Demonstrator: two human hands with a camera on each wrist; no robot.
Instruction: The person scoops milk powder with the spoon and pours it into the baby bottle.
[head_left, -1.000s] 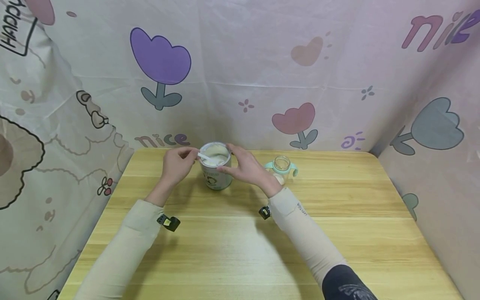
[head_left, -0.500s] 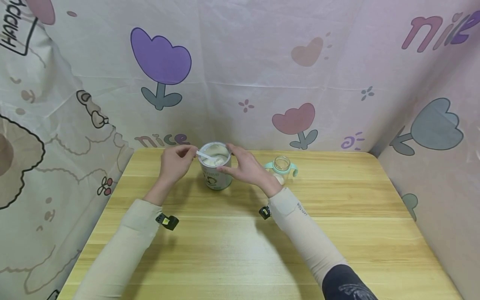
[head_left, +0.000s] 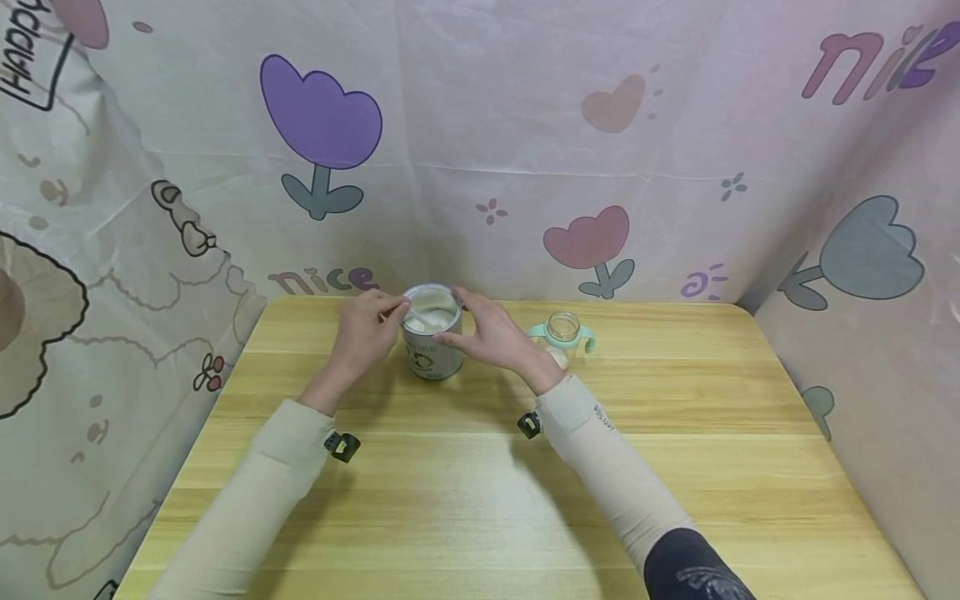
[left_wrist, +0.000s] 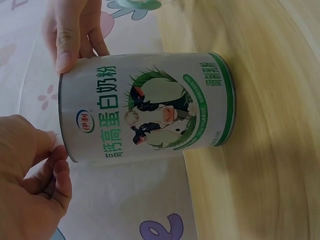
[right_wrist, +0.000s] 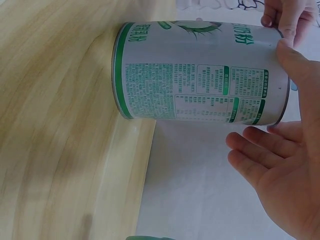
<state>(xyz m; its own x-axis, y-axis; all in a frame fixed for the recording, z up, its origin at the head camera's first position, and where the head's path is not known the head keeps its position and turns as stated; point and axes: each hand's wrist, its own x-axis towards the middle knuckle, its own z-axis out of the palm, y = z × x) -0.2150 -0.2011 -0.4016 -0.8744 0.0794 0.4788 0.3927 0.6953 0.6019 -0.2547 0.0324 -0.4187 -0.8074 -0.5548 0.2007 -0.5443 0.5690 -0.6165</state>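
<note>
A milk powder can (head_left: 433,360) stands upright near the table's back edge, its top uncovered and pale powder inside. In the left wrist view its white label carries green lettering and a cow. My left hand (head_left: 366,330) pinches the handle of a white scoop (head_left: 420,319) between thumb and fingers at the can's left rim. The scoop's far end lies in the powder. My right hand (head_left: 497,335) holds the can from the right near its rim, thumb in front and index finger behind. In the right wrist view the other fingers (right_wrist: 257,150) extend beside the can.
A baby bottle (head_left: 563,330) with mint green handles and no cap stands right of the can, partly behind my right wrist. Something pale shows at its lower left. The wooden table (head_left: 465,483) ends at a printed cloth backdrop (head_left: 465,125).
My left hand drew slightly left with the scoop, then moved back right to the can's rim. The right hand and the can stayed put.
</note>
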